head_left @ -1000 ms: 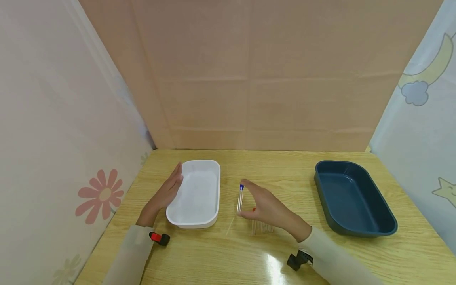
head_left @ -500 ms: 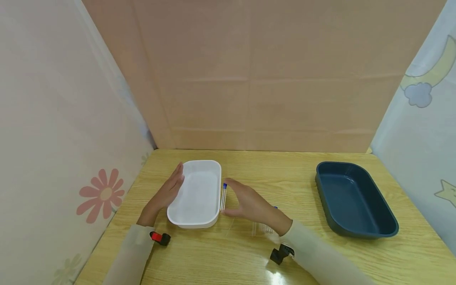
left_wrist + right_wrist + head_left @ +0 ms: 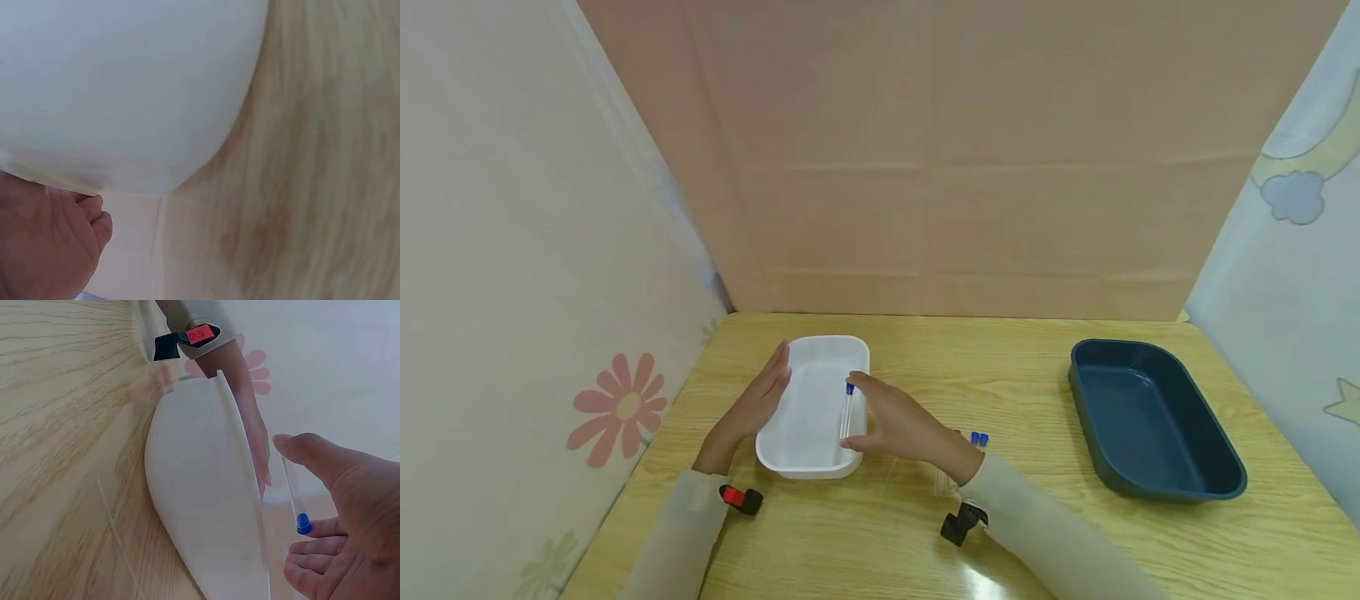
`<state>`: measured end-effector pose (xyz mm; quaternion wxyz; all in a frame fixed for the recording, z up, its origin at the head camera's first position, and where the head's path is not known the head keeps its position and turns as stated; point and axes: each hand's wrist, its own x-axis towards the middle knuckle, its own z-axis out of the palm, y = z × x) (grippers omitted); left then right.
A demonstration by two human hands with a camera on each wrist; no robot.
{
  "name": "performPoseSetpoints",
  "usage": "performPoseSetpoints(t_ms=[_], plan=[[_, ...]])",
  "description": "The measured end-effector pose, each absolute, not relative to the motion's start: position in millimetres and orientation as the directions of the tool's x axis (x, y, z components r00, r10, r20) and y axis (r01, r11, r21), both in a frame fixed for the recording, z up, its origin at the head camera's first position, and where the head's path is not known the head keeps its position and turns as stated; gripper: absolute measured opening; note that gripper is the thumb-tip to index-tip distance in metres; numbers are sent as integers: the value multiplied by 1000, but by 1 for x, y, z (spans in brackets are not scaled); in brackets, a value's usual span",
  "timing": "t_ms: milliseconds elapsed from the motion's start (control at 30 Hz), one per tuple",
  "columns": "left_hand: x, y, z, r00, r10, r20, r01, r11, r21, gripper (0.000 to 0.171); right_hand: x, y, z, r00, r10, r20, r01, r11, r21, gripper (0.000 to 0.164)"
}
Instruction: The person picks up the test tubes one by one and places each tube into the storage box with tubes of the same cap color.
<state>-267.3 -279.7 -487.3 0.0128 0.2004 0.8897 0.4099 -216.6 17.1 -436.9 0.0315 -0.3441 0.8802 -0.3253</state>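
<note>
My right hand (image 3: pixel 898 421) pinches a clear test tube (image 3: pixel 847 415) with a blue cap, end to end between thumb and index finger. In the head view the tube overlaps the inside of a white plastic basin (image 3: pixel 812 473). The right wrist view shows that tube (image 3: pixel 292 484) beside the basin's rim, its blue cap at the index fingertip and its other end at the thumb. Along the basin's left side lies my left hand (image 3: pixel 752 408), fingers straight and touching the rim.
Several clear tubes (image 3: pixel 943 482) with red and blue caps lie on the wooden table, partly hidden by my right forearm. A thin clear strip (image 3: pixel 888 475) lies right of the basin. A dark blue basin (image 3: pixel 1157 492) stands at the right.
My right hand has moved left with the test tube, from beside the white basin to over it. Blue caps behind the forearm now show. The left hand has stayed at the basin's side.
</note>
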Motion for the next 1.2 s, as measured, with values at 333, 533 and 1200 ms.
performPoseSetpoints(t_ms=[333,533,1200], plan=[[-266,-279,-487,-924,352,147,346,611,712,62,-224,-9,-432,-743,-655,139,-609,573,-549,94],[-266,-280,-488,-930,344,130,328,617,716,63,-234,-22,-439,-729,-670,143,-624,564,-541,90],[-267,-280,-487,-928,348,131,328,602,728,61,-251,-64,-451,-704,-708,56,-629,584,-513,86]])
